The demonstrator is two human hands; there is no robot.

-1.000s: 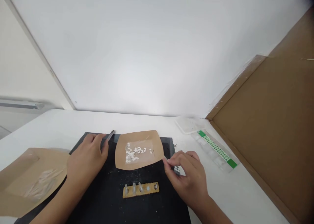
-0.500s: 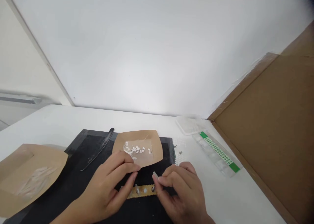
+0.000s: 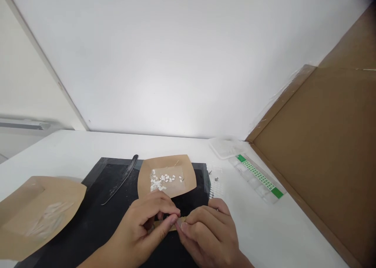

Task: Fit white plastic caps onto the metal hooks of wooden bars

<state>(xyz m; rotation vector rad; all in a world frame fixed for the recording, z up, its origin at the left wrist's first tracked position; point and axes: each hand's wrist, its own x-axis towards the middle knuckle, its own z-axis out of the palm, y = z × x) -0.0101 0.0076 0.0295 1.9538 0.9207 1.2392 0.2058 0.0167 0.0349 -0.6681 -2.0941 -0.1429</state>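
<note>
The hands have drawn together at lower centre, fingers curled: the right hand [image 3: 207,232] pinches a pale piece [image 3: 180,222]; whether the left hand [image 3: 149,225] grips anything, I can't tell. Beneath, the yellowish strip [image 3: 173,227] runs left-to-right.

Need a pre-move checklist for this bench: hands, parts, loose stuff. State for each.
1. Right hand grip on the small pale piece: looks ok; the piece shows at the fingertips.
2. Left hand gripping that piece too: cannot tell; fingertips meet there, contact hidden.
3. Yellowish strip seated properly: cannot tell; hands cover most of it.
4. Black curved tool down and away from both hands: ok, lying on the black mat.
5. White pieces contained: ok, inside the middle tray.
6. Small metal parts contained: not ok, loose beside the mat.
</note>
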